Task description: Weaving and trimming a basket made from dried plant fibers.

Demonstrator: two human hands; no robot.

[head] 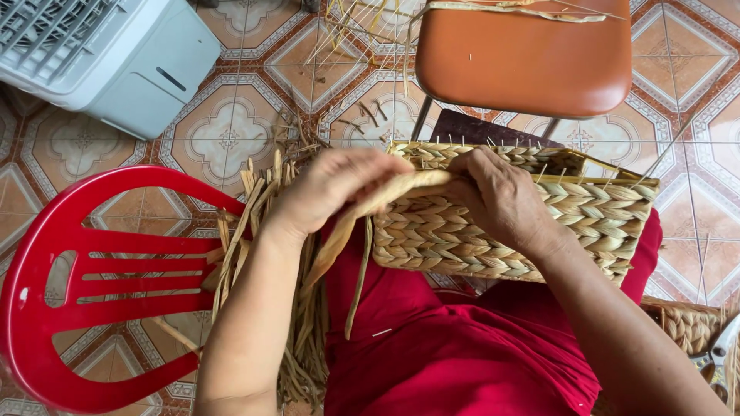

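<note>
— What are the fingers doing?

— The left hand (331,189) has its fingers curled together around a flat dried strand (389,192), pinching it where it runs across toward the other hand. The right hand (501,202) lies over the top edge of the woven basket (462,239), fingers bent down and closed on the same strand at the rim; the fingertips themselves are hidden behind the knuckles.

— And where does the basket sit?

— On the person's lap, resting against the red clothing (432,347), its braided side facing up and thin stiff ends sticking out along the rim.

— Does the strand end at the left hand?

— No, loose ends of it hang down from under the left palm, over the lap.

— What lies around?

— A bundle of dried straw (262,231) just beside the left wrist, trailing to the tiled floor (223,131). A red plastic chair (77,285) stands to the left, an orange seat (524,54) beyond the basket with more strands on it, and a white ribbed appliance (100,54) at the upper left. Scissors (721,354) rest on another woven piece (690,323) at the lower right.
</note>
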